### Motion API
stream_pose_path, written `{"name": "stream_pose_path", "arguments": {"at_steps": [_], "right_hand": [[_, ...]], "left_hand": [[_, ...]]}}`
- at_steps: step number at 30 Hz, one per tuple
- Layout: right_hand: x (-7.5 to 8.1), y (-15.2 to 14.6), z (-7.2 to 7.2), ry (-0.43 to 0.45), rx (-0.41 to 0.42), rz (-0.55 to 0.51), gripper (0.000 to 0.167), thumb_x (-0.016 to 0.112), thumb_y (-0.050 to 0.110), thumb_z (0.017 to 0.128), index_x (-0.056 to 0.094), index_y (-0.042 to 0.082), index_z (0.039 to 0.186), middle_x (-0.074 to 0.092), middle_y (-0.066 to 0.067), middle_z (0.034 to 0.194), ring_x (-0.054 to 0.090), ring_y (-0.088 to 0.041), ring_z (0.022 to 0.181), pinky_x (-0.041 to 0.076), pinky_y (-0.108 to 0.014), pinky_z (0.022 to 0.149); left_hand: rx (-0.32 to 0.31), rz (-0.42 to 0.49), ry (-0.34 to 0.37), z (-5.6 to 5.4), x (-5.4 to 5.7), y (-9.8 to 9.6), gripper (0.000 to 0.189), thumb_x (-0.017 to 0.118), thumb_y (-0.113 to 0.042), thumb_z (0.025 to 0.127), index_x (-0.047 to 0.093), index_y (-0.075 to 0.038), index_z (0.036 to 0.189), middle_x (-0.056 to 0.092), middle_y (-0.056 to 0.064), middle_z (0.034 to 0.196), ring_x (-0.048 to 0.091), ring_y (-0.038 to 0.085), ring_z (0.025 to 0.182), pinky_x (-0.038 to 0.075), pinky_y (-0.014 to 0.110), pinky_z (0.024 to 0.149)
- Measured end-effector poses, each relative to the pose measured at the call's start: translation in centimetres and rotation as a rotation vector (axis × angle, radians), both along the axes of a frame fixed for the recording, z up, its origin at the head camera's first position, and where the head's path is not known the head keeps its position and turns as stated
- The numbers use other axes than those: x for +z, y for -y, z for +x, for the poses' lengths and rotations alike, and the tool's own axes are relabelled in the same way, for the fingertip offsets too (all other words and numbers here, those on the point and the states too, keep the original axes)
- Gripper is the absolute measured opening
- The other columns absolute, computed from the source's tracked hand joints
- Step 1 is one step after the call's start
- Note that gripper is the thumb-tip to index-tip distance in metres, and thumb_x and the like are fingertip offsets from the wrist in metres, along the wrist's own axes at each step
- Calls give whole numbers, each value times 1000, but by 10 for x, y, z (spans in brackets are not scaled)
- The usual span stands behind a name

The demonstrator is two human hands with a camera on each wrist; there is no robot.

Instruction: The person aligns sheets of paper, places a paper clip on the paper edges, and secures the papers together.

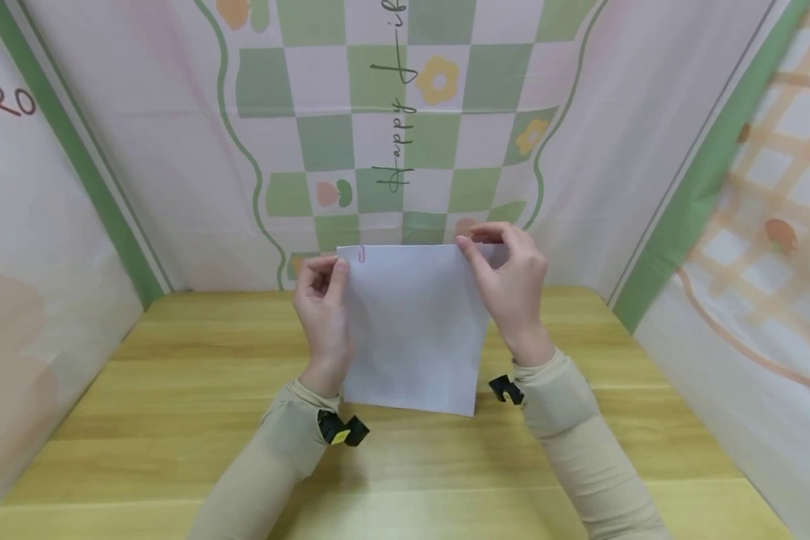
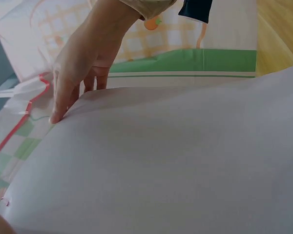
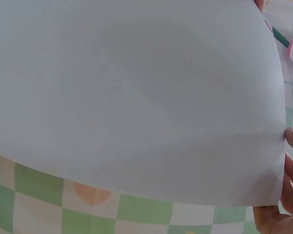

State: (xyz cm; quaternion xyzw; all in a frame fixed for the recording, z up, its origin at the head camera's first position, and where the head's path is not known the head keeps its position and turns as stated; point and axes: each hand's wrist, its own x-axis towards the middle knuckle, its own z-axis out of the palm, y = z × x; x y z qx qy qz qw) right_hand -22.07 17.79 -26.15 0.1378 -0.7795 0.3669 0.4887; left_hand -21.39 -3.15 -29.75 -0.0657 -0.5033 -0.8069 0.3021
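Note:
A white sheet of paper is held up over the table between both hands. My left hand pinches its upper left edge, thumb on the near side. At the upper right corner, my right hand grips the sheet between thumb and fingers. A pink paper clip sits on the top edge close to the left thumb. In the left wrist view, the paper fills most of the picture, with the right hand at its far corner. The right wrist view shows the sheet slightly bowed beside the right fingers.
Below lies a wood-grain table. A printed curtain with green checks stands behind it, and further printed curtains flank both sides. Small black devices are worn at the wrists over beige sleeves.

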Motion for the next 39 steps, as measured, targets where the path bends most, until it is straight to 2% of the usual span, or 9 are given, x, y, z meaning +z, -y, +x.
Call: {"name": "stream_pose_path", "arguments": {"at_steps": [5, 11, 14, 18, 21, 25, 29, 34, 39], "right_hand": [[-5, -6, 1, 47, 2, -85, 30, 74, 28, 83, 67, 4, 101, 68, -8, 96, 58, -18, 81, 40, -16, 60], [-11, -7, 5, 146, 60, -200, 40, 75, 20, 81, 61, 4, 115, 67, -11, 99, 59, -14, 78, 47, -11, 62], [-8, -2, 15, 207, 110, -261, 45, 74, 14, 82, 55, 0, 120, 65, -17, 97, 58, -8, 77, 48, -12, 64], [-3, 2, 27, 303, 169, -330, 46, 71, 8, 84, 50, -6, 122, 64, -21, 98, 56, -4, 76, 49, -14, 67], [-6, -1, 27, 373, 199, -365, 46, 71, 11, 84, 51, -5, 121, 65, -16, 100, 56, -5, 77, 49, -15, 68], [-20, -11, 18, 447, 233, -370, 44, 72, 17, 84, 53, 0, 121, 65, -12, 103, 57, -8, 82, 48, -16, 71], [-36, -21, 8, 520, 261, -337, 47, 71, 25, 85, 54, 3, 123, 64, -14, 114, 58, -11, 91, 49, -17, 76], [-48, -26, 5, 626, 294, -322, 55, 71, 33, 85, 53, 3, 127, 62, -15, 122, 60, -15, 103, 50, -19, 84], [-56, -28, 5, 705, 330, -312, 59, 70, 33, 85, 50, 4, 132, 61, -16, 126, 59, -20, 109, 49, -21, 86]], "left_hand": [[11, 33, -12, -1, 0, 0, 5, 64, -5, 89, 62, -9, 91, 57, 2, 91, 53, 14, 85, 45, 23, 78], [29, 26, -13, -2, -1, 1, 5, 64, -5, 89, 62, -10, 91, 57, 1, 90, 53, 14, 85, 45, 23, 78], [30, 19, -12, -2, -1, 2, 5, 64, -6, 89, 62, -8, 92, 57, 1, 90, 53, 15, 85, 45, 24, 78], [30, 8, -13, -3, -2, 2, 6, 63, -6, 89, 61, -5, 94, 56, 3, 91, 52, 15, 85, 44, 24, 78], [31, 0, -12, -3, -2, 2, 7, 63, -7, 90, 60, -4, 95, 56, 2, 91, 52, 15, 85, 44, 23, 78], [28, -4, -7, -3, -2, 2, 7, 63, -9, 90, 60, -6, 95, 56, 0, 90, 52, 15, 86, 44, 23, 78], [21, 4, -13, -4, -2, 1, 4, 63, -9, 90, 61, -8, 93, 56, -1, 89, 52, 14, 85, 44, 23, 78], [21, 1, -18, -5, -2, 1, 4, 63, -8, 90, 61, -9, 93, 56, 0, 90, 52, 14, 84, 44, 23, 78], [23, 5, -13, -5, -2, 0, 4, 63, -7, 90, 61, -8, 93, 56, 2, 90, 52, 14, 85, 44, 23, 78]]}}
